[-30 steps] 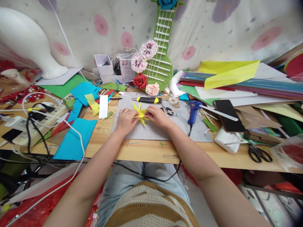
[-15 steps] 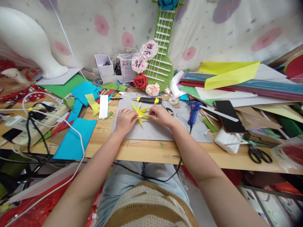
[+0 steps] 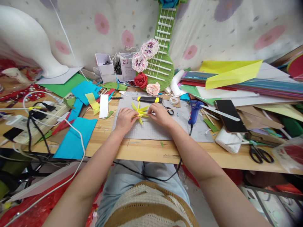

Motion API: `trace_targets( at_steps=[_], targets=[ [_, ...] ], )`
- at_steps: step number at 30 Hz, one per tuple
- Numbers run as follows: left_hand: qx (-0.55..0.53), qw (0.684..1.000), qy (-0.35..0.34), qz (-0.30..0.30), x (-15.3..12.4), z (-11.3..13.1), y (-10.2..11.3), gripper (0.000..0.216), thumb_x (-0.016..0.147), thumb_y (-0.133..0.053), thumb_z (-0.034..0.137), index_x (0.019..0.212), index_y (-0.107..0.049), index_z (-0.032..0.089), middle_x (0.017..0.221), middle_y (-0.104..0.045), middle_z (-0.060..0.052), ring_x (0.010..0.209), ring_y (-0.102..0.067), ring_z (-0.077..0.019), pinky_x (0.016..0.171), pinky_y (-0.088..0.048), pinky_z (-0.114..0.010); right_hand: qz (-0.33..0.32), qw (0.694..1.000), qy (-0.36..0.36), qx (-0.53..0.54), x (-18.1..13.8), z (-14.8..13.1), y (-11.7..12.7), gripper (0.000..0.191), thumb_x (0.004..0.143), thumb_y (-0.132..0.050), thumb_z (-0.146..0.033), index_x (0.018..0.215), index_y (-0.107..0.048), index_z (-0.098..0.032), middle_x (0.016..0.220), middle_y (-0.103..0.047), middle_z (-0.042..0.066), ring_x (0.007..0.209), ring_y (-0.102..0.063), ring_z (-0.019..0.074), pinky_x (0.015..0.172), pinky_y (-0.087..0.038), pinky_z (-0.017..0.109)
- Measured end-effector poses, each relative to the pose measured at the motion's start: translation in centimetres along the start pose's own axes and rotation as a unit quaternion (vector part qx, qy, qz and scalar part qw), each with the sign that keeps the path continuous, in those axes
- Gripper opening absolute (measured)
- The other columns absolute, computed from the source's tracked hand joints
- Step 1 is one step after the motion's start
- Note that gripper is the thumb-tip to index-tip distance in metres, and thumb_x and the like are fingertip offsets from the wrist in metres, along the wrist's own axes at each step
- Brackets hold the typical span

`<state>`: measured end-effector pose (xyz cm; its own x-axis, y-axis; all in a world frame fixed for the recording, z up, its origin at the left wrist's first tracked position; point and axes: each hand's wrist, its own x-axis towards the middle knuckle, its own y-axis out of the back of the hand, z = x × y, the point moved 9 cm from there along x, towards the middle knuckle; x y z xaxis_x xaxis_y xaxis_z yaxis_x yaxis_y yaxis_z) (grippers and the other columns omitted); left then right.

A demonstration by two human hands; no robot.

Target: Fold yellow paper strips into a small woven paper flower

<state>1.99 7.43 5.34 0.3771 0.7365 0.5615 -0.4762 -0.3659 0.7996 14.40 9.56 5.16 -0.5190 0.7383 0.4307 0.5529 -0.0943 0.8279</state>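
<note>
1. Pinching a yellow star-shaped flower (image 3: pixel 142 111) from both sides, centre of frame, above the grey cutting mat (image 3: pixel 151 132); can't tell if it touches the mat.
2. Left hand (image 3: pixel 125 120): thumb and fingers closed on the flower's left side. Right hand (image 3: pixel 161 116): fingertips together at its right side. Hands apart, flower between them.
3. Handling (judgement): looks like folded paper, so probably very light, thin, easy to bend; creases or tears likely if squeezed hard. Low slip risk. Best hold: near the centre where points meet, not the narrow tips.
4. Nearby: utility knife (image 3: pixel 150 99) just above the flower in frame, blue glue gun (image 3: pixel 194 112) right of centre.
5. Hidden: flower's underside, the points behind the fingers, exact fingertip contact. Can't tell if glue is on it. Dark loop (image 3: pixel 170 111) by the right hand, probably scissors, partly covered.
6. Cut off: green guitar shape (image 3: pixel 165 64) at top edge, white foam form (image 3: pixel 26 41) upper left.
</note>
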Motion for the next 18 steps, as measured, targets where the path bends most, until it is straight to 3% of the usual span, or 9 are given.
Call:
trace_targets(
  at_steps=[5,14,18],
  targets=[
    [0.011,1.000,0.010,0.001,-0.1,-0.3,-0.1,0.012,0.078,-0.061,0.032,0.078,-0.063,0.021,0.076,-0.067,-0.002,0.081,-0.056,-0.0193,0.076,-0.037,-0.034,0.008,0.999,-0.023,-0.025,0.0,-0.1,-0.2,0.009,0.080,-0.057,-0.019,0.073,-0.053,-0.018,0.080,-0.056,0.004,0.080,-0.045,0.0173,0.068,-0.033,0.027],
    [0.013,1.000,0.001,0.009,-0.1,-0.3,0.0,0.011,0.078,-0.060,0.032,0.078,-0.063,0.021,0.077,-0.067,-0.002,0.080,-0.056,-0.0189,0.075,-0.037,-0.034,-0.024,0.997,0.006,-0.070,0.1,-0.5,-0.8,0.015,0.088,-0.049,-0.026,0.082,-0.059,-0.017,0.086,-0.060,0.007,0.082,-0.048,0.0190,0.066,-0.034,0.028],
    [0.016,1.000,-0.003,0.011,-0.1,-0.1,0.0,0.012,0.078,-0.061,0.033,0.078,-0.063,0.020,0.075,-0.067,-0.002,0.079,-0.056,-0.0188,0.074,-0.037,-0.033,-0.007,0.997,0.015,-0.075,0.3,-1.2,-0.5,0.010,0.085,-0.052,-0.023,0.083,-0.059,-0.017,0.090,-0.059,0.008,0.086,-0.047,0.0196,0.069,-0.036,0.029]
  ],
)
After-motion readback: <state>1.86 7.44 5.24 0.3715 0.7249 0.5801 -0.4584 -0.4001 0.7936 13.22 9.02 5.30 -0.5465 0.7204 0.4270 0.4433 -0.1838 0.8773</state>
